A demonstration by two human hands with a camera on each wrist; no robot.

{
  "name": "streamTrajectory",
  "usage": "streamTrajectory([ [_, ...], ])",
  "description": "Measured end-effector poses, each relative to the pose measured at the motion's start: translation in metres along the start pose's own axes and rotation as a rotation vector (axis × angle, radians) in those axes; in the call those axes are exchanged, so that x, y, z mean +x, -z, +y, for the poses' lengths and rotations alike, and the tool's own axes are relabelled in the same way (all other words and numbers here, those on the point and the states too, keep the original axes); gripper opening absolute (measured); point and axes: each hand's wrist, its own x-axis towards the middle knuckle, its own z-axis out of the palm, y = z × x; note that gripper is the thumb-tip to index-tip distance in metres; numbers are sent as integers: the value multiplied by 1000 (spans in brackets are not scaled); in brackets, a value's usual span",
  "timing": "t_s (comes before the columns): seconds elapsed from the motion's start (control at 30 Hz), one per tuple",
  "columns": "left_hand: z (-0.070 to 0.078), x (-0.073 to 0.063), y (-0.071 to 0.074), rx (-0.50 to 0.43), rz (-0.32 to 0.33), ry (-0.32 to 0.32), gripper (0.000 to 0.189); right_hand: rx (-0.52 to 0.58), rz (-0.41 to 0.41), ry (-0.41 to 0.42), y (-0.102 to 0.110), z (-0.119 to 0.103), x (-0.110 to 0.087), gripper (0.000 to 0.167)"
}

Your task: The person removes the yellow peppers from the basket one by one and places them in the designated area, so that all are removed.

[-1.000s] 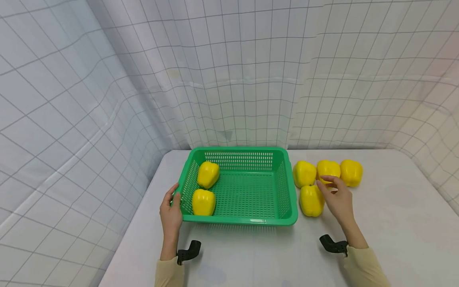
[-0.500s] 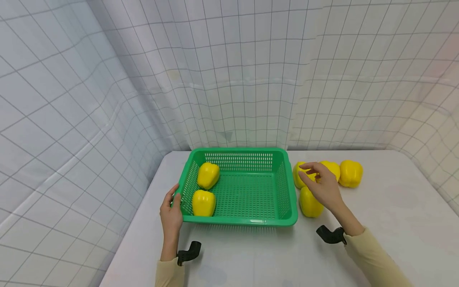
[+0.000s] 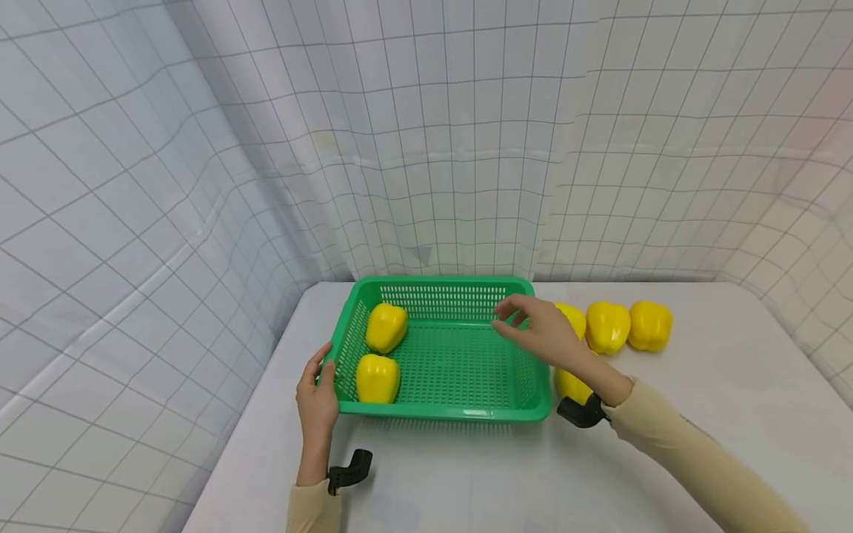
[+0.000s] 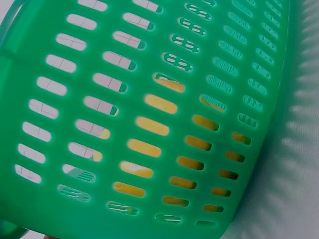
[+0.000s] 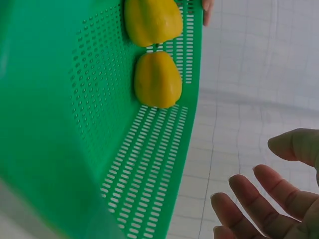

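A green plastic basket (image 3: pixel 443 413) holds two yellow bell peppers, one at the back left (image 3: pixel 386 328) and one at the front left (image 3: pixel 378 378). My left hand (image 3: pixel 317 400) grips the basket's left rim, thumb on the inner side. The slotted basket wall (image 4: pixel 40 209) fills the left wrist view, yellow showing through it. Above the basket's right part hovers my right hand (image 3: pixel 543 329), holding nothing. In the right wrist view, the fingers (image 5: pixel 254 196) are spread and slightly bent, with the thumb apart from them.
Right of the basket lie more yellow bell peppers: one (image 3: pixel 609 328) beside another (image 3: pixel 651 326) at the back, plus two partly hidden by my right hand and forearm (image 3: pixel 571 317). Gridded white curtains (image 3: pixel 426 148) enclose the white table (image 3: pixel 453 474) at the back and sides.
My right hand has moved left from over the loose peppers to above the basket's right part, with nothing in it. The left hand and basket have stayed in place.
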Motion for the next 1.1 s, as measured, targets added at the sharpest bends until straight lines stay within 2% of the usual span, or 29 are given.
streamTrajectory([
  [0.27,-2,0,0,-1,5,12,36,-45,-218,40,-25,-25,21,23],
  [0.57,0,1,-1,-4,-4,11,36,-92,-404,27,-50,-41,45,32],
  [0.9,0,0,-1,13,-4,13,36,-46,-594,8,-82,-51,69,41],
  [1.1,0,1,0,31,-1,13,36,-55,-657,8,-102,-58,79,49],
])
